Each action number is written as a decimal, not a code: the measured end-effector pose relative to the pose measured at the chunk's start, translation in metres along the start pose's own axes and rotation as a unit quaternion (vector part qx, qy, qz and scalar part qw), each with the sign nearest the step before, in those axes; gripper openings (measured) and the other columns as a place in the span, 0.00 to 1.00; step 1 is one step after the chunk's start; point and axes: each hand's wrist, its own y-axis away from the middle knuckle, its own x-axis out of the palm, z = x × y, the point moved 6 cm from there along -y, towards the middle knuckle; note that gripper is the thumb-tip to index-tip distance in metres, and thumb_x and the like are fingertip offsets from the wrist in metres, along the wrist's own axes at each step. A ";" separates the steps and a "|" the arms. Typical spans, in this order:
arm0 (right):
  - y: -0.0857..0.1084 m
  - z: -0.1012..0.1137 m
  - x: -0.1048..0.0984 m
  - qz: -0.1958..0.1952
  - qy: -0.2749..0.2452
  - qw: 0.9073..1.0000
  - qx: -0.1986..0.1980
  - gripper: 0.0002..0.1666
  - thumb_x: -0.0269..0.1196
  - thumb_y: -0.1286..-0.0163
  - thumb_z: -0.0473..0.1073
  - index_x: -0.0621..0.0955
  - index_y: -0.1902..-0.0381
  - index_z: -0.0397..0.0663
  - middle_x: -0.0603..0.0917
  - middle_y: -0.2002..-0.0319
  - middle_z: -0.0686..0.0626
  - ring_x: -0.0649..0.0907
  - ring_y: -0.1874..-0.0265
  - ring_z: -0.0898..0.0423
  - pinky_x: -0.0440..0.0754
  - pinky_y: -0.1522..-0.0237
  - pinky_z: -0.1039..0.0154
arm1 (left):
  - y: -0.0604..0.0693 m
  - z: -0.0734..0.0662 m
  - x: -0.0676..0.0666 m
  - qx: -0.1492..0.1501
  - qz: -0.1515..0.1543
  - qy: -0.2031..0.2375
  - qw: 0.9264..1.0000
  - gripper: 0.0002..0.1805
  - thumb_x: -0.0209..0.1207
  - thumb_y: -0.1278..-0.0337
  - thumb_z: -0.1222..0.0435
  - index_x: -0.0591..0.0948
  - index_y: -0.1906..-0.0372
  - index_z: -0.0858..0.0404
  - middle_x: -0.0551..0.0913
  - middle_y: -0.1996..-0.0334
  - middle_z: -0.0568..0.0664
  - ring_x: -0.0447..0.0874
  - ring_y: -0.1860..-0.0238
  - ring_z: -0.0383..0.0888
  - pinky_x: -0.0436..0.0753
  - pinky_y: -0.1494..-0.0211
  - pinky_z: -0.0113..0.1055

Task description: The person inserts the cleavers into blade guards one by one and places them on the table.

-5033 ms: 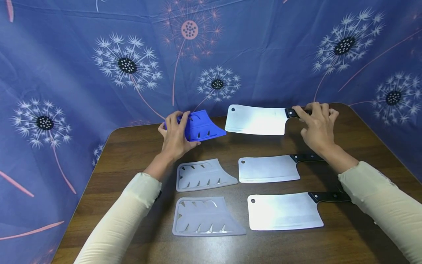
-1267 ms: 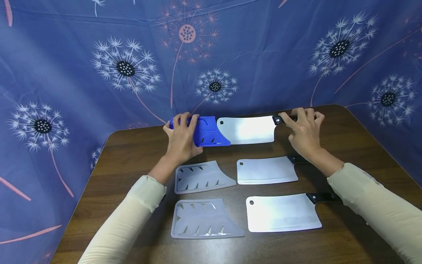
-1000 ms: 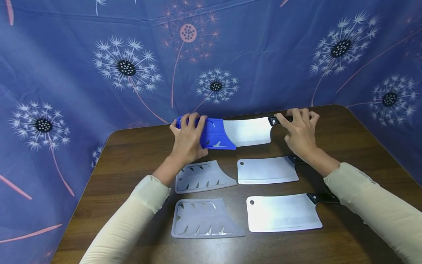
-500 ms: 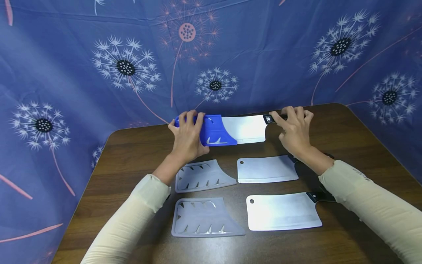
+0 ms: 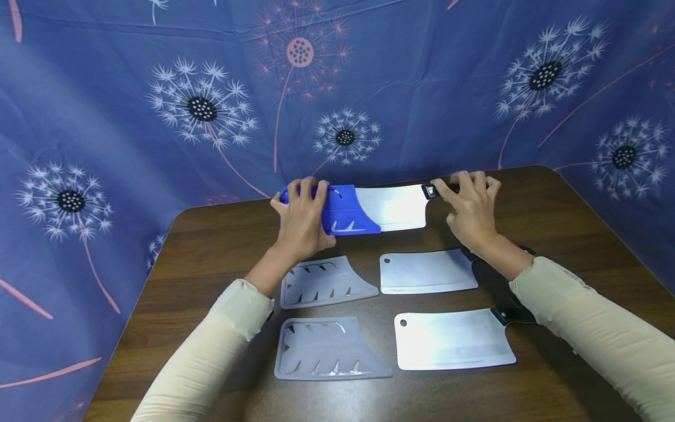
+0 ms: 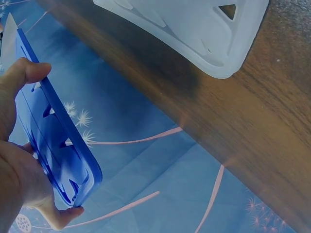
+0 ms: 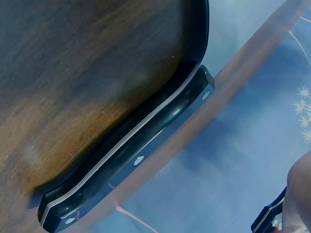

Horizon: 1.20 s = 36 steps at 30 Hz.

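Note:
Near the table's far edge my left hand (image 5: 303,220) grips a blue blade cover (image 5: 345,208) across its closed end, thumb on the near edge and fingers over the far one. The left wrist view shows the same blue cover (image 6: 58,141) pinched between thumb and fingertips. A cleaver's steel blade (image 5: 395,206) sits partly inside that cover, its front part hidden. My right hand (image 5: 471,208) pinches this cleaver's black handle (image 5: 431,191). In the right wrist view only a bit of that handle (image 7: 269,216) shows beside the hand.
Two translucent whitish blade covers (image 5: 329,282) lie nearer on the wooden table (image 5: 211,252), one before the other. To their right lie two more cleavers (image 5: 453,340), handles pointing right, partly beneath my right arm. A blue dandelion-print cloth (image 5: 422,88) hangs behind the table.
Five seconds ago the cleaver and blue cover were apart. Since then the right hand has moved left, sliding the blade into the cover. Over the last half second almost nothing has moved.

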 end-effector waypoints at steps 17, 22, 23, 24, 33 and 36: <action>0.000 -0.001 0.000 0.007 0.004 0.999 -0.034 0.46 0.54 0.67 0.12 0.79 0.47 0.48 0.74 0.57 0.32 0.68 0.58 0.32 0.54 0.55 0.34 | -0.001 -0.003 0.000 -0.008 0.027 0.005 1.000 0.58 0.79 0.88 0.49 0.66 0.38 0.59 0.66 0.41 0.61 0.59 0.39 0.62 0.56 0.50 0.73; 0.000 -0.002 0.001 -0.006 -0.005 0.999 -0.041 0.45 0.54 0.68 0.12 0.80 0.49 0.47 0.75 0.57 0.32 0.68 0.59 0.32 0.54 0.56 0.34 | -0.002 -0.003 0.000 -0.011 0.034 0.002 0.999 0.59 0.80 0.88 0.49 0.65 0.38 0.60 0.65 0.41 0.61 0.58 0.38 0.62 0.55 0.49 0.73; 0.000 -0.002 0.001 -0.006 -0.005 0.999 -0.039 0.46 0.54 0.68 0.12 0.80 0.49 0.47 0.75 0.57 0.33 0.68 0.59 0.32 0.54 0.56 0.34 | -0.002 -0.003 0.000 -0.011 0.036 0.002 0.999 0.59 0.80 0.88 0.49 0.65 0.38 0.59 0.65 0.41 0.61 0.58 0.38 0.62 0.55 0.49 0.73; 0.000 -0.002 0.001 -0.006 -0.006 0.999 -0.035 0.46 0.54 0.69 0.11 0.80 0.49 0.47 0.75 0.57 0.33 0.68 0.59 0.33 0.55 0.55 0.34 | -0.002 -0.003 0.000 -0.011 0.038 0.002 0.999 0.59 0.80 0.87 0.48 0.65 0.37 0.59 0.65 0.41 0.61 0.58 0.38 0.62 0.54 0.49 0.74; 0.007 0.000 0.010 0.031 -0.019 0.999 0.001 0.46 0.55 0.66 0.10 0.79 0.47 0.48 0.73 0.55 0.33 0.67 0.55 0.33 0.58 0.51 0.34 | -0.002 0.000 0.006 -0.011 0.047 -0.027 0.998 0.60 0.80 0.88 0.52 0.63 0.35 0.57 0.64 0.39 0.61 0.58 0.37 0.63 0.53 0.47 0.74; 0.008 0.001 0.011 0.026 -0.017 1.000 0.003 0.46 0.55 0.65 0.09 0.78 0.48 0.49 0.73 0.56 0.34 0.67 0.56 0.34 0.59 0.51 0.34 | -0.002 0.000 0.007 -0.004 0.041 -0.036 0.998 0.61 0.80 0.88 0.52 0.63 0.35 0.58 0.64 0.38 0.61 0.58 0.37 0.63 0.53 0.47 0.75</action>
